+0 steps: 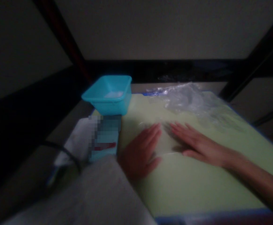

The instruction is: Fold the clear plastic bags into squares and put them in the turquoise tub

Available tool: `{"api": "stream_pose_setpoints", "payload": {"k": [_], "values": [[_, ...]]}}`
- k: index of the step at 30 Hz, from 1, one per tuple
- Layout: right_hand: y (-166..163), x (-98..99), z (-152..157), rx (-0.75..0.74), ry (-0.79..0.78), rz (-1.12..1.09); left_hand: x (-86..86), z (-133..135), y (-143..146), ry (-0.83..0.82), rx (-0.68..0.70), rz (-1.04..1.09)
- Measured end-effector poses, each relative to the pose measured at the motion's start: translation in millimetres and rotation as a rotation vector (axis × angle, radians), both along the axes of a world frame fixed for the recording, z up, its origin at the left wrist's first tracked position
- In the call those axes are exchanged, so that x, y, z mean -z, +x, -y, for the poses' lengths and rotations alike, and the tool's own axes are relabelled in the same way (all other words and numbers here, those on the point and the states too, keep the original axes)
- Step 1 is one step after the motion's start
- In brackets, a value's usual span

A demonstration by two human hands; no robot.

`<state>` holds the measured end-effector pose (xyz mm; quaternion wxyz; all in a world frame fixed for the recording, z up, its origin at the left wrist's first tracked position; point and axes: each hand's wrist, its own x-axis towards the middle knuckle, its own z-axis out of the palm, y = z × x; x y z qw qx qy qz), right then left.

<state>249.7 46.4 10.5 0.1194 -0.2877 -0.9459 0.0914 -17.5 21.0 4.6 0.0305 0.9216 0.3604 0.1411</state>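
Observation:
A thin, clear plastic sheet or bag (165, 143) lies flat on the pale yellow-green tabletop (188, 184). Over its left side rests my left hand (142, 151), fingers stretched out and thumb apart. My right hand (194, 143) is on the sheet's right side, also flat with the fingers extended. Both hands point inward and away from me, with a strip of the sheet showing between them. Neither hand grips anything. The picture is dim and blurred, so the sheet's exact outline is hard to make out.
A turquoise plastic basin (113, 104) with something whitish inside stands at the back left. Crumpled clear plastic (185, 98) spreads over the back right. Left of my left hand lie a partly pixelated bluish flat item (108, 131) and white cloth or paper (80, 137). Dark bars frame the table.

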Motion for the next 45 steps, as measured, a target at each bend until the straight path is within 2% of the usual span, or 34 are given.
{"api": "stream_pose_setpoints", "payload": {"k": [3,7,18,27,29,31,34,38,45], "values": [[-8,2.6,14,-0.105,-0.070,0.020,3.7,8,4,-0.125,0.121,-0.021],[-11,11.2,25,-0.136,-0.084,0.074,8.9,10,4,-0.222,0.144,-0.032],[-9,12.8,26,-0.122,-0.054,0.052,9.0,7,-2,-0.195,0.207,-0.014],[-2,7.1,15,-0.183,-0.099,0.023,9.8,7,-4,-0.186,0.208,-0.011],[-4,3.9,10,-0.171,-0.077,-0.039,10.3,6,-4,-0.168,0.193,0.006],[-8,2.1,6,-0.100,-0.028,-0.114,9.8,4,-1,-0.142,0.148,0.028],[-19,3.3,3,0.010,0.024,-0.172,8.5,-2,5,-0.101,0.015,0.046],[-37,8.0,-2,0.050,0.045,-0.161,9.0,-11,16,-0.081,-0.132,0.065],[-44,18.1,-7,0.066,0.026,-0.062,12.7,-13,20,-0.073,-0.142,0.005]]}}
